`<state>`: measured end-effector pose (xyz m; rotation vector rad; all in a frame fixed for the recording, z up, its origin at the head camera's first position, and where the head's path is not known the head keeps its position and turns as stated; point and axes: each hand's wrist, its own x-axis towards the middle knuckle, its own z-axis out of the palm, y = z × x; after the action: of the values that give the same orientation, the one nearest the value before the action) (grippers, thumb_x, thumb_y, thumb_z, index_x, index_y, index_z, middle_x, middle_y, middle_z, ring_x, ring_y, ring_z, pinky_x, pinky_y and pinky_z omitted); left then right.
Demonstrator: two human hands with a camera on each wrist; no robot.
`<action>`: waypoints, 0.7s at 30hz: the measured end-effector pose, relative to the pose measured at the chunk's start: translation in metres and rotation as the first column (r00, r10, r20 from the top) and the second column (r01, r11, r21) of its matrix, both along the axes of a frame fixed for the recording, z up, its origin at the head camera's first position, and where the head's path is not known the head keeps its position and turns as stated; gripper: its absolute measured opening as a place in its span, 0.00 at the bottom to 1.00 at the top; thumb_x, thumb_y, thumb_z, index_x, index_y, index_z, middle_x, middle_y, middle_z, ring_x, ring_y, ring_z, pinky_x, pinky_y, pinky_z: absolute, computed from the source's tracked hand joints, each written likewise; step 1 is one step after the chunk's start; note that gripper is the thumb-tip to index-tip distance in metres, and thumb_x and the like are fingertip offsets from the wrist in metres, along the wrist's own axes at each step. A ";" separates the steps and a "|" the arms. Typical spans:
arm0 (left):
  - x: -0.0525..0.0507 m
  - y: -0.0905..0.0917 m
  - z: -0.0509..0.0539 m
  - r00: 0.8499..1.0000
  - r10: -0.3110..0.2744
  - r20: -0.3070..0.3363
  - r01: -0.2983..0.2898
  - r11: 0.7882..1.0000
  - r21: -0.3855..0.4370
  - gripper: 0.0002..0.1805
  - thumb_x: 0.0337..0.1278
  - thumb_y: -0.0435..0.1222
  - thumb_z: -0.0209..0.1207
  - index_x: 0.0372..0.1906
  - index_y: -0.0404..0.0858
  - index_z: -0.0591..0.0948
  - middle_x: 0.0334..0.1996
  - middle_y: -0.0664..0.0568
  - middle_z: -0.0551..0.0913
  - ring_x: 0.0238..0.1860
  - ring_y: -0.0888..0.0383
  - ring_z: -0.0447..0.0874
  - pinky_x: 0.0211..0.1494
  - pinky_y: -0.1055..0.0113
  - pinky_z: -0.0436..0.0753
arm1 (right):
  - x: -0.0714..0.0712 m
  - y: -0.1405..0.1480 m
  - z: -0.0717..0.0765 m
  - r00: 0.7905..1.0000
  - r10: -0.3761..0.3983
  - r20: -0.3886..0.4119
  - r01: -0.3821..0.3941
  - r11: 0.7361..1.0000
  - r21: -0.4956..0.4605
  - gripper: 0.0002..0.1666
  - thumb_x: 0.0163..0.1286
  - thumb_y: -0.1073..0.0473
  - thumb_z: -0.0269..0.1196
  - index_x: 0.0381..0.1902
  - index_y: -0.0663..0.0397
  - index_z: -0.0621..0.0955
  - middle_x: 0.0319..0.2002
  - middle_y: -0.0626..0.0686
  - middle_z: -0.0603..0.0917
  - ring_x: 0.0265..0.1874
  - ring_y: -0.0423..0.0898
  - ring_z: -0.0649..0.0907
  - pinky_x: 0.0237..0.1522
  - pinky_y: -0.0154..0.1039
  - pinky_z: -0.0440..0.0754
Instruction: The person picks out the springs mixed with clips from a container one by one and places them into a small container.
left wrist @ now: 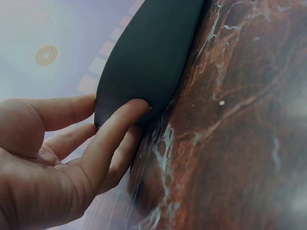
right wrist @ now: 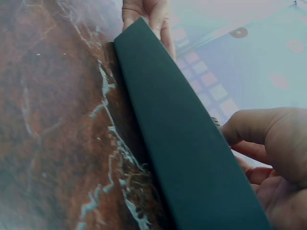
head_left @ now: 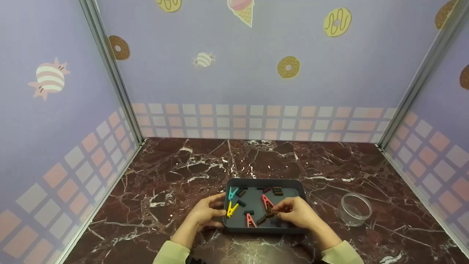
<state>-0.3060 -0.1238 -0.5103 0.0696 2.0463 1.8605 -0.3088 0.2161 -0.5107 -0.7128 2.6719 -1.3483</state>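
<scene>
A shallow dark grey tray (head_left: 252,201) stands on a brown marbled tabletop (head_left: 205,165), in front of the person and between both hands. The left hand (head_left: 206,212) grips the tray's left end, its thumb at the rim and its other fingers against the outside of the wall; the left wrist view shows one fingertip lying flat on that wall near a rounded corner. The right hand (head_left: 296,212) reaches over the right part of the tray, thumb and forefinger pinching a small ribbed piece (right wrist: 215,121) that shows just above the rim in the right wrist view, mostly hidden by the fingers. Beneath and just beside these fingertips, inside the tray, lie a few dark brown pieces (head_left: 261,220), close to one red clip (head_left: 265,200). A second red clip (head_left: 249,219) lies near the front wall, with a short black piece (head_left: 249,212) at its upper end. Toward the left end are a yellow clip (head_left: 230,211), near the left thumb, and a blue clip (head_left: 231,194) in the back corner, with dark pieces next to each. More small pieces, one of them dark red (head_left: 267,190), lie along the back wall. A clear round tub (head_left: 352,217) stands on the tabletop to the right, apart from the tray. Pale yellow-green sleeves (head_left: 172,252) cover the forearms, and lilac panels (head_left: 253,84) printed with sweets rise behind and at both sides
</scene>
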 end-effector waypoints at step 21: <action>0.001 -0.002 -0.001 1.000 -0.011 -0.016 0.010 1.000 -0.006 0.38 0.66 0.24 0.62 0.79 0.35 0.64 0.69 0.28 0.71 0.51 0.47 0.87 0.38 0.52 0.92 | 0.001 0.044 0.035 0.996 0.025 0.080 -0.021 0.998 -0.056 0.12 0.65 0.66 0.70 0.47 0.62 0.89 0.42 0.62 0.91 0.34 0.39 0.87 0.35 0.29 0.85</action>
<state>-0.3049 -0.1257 -0.5111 0.0943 2.0582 1.8536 -0.3079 0.2603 -0.4753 -0.6766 2.5658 -1.4182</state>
